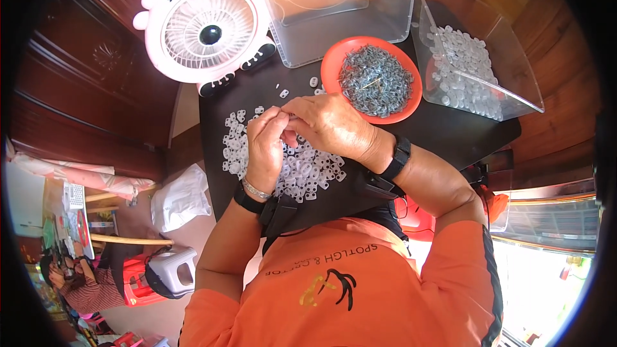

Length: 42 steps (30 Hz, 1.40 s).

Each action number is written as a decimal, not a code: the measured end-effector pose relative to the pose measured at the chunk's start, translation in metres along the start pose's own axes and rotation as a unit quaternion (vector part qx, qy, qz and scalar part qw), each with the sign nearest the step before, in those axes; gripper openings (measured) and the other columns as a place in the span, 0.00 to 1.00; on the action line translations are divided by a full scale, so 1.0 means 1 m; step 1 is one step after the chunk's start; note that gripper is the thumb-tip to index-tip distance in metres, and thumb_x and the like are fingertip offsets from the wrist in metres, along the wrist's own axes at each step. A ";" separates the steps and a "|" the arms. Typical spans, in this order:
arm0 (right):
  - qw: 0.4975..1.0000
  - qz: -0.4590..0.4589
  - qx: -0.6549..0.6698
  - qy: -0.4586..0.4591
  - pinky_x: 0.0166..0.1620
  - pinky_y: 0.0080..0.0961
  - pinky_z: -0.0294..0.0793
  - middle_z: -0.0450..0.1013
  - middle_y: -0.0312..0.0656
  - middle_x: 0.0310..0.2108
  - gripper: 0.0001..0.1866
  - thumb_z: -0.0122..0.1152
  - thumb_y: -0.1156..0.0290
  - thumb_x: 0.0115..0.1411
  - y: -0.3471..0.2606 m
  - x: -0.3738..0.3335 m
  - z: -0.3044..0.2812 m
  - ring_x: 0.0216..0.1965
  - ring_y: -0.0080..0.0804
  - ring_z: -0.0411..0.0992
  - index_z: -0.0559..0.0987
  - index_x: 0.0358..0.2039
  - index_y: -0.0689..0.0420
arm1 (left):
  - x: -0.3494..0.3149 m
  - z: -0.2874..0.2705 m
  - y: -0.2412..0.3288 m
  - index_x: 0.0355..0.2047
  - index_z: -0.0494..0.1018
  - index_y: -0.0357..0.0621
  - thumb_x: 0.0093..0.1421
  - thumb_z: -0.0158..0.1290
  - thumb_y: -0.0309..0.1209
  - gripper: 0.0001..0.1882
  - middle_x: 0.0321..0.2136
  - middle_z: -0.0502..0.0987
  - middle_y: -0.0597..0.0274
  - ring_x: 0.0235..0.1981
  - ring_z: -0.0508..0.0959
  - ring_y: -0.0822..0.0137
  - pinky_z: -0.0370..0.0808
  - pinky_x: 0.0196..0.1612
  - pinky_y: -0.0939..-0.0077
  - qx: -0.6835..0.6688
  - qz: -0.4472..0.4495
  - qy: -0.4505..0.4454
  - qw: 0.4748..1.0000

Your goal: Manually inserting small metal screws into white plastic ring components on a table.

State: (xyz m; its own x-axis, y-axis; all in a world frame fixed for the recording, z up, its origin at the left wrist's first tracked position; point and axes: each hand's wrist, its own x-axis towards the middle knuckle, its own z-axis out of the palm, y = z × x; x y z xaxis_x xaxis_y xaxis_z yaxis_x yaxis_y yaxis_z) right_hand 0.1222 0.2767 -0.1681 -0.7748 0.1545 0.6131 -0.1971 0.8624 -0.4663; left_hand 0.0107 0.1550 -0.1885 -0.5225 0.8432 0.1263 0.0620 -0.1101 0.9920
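Observation:
My left hand (265, 148) and my right hand (337, 127) meet over a dark table (437, 135), fingertips pinched close together. Whatever lies between the fingers is too small and covered to make out. Under and around them spreads a pile of small white plastic pieces with holes (305, 177). A few loose white pieces (284, 94) lie beyond my fingers. Just past my right hand sits an orange-red plate (330, 67), heaped with small grey metallic-looking parts (376, 87).
At the far right stands a clear bin (514, 90) holding many white rounded pieces (463, 58). A large clear plastic box (295, 45) is at the back, with a pink-and-white fan (211, 35) left of it. On the floor at left are a white bag (183, 199) and a stool (173, 271); another person (90, 286) is farther off.

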 end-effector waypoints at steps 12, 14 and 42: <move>0.993 -0.068 -0.073 0.063 0.28 0.31 0.75 0.75 0.40 0.25 0.09 0.63 0.74 0.50 -0.006 0.006 -0.007 0.27 0.39 0.76 0.77 0.33 0.57 | 0.002 0.004 -0.003 0.28 0.71 0.36 0.64 0.43 0.38 0.17 0.18 0.70 0.65 0.18 0.69 0.75 0.65 0.23 0.82 -0.037 0.072 0.057 0.995; 0.978 -0.094 -0.129 0.136 0.32 0.27 0.76 0.76 0.39 0.30 0.10 0.63 0.76 0.49 -0.001 0.010 -0.039 0.32 0.37 0.76 0.78 0.34 0.56 | 0.004 0.000 -0.002 0.29 0.71 0.37 0.65 0.43 0.39 0.17 0.17 0.69 0.67 0.18 0.69 0.76 0.65 0.23 0.83 -0.037 0.079 0.080 0.993; 0.941 0.002 -0.255 -0.221 0.41 0.38 0.73 0.72 0.46 0.30 0.06 0.54 0.73 0.51 0.048 0.053 0.041 0.38 0.45 0.73 0.79 0.28 0.58 | 0.017 -0.030 0.002 0.25 0.72 0.38 0.57 0.50 0.29 0.07 0.17 0.67 0.68 0.17 0.67 0.78 0.68 0.20 0.84 -0.111 0.034 0.182 0.976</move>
State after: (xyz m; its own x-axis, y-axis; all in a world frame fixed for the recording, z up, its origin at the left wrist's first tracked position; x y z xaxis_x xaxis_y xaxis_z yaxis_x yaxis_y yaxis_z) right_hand 0.0468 0.3062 -0.1840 -0.9716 0.0398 0.2332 0.0331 0.9989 -0.0324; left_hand -0.0239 0.1534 -0.1848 -0.7934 0.5919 0.1423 -0.0572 -0.3053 0.9505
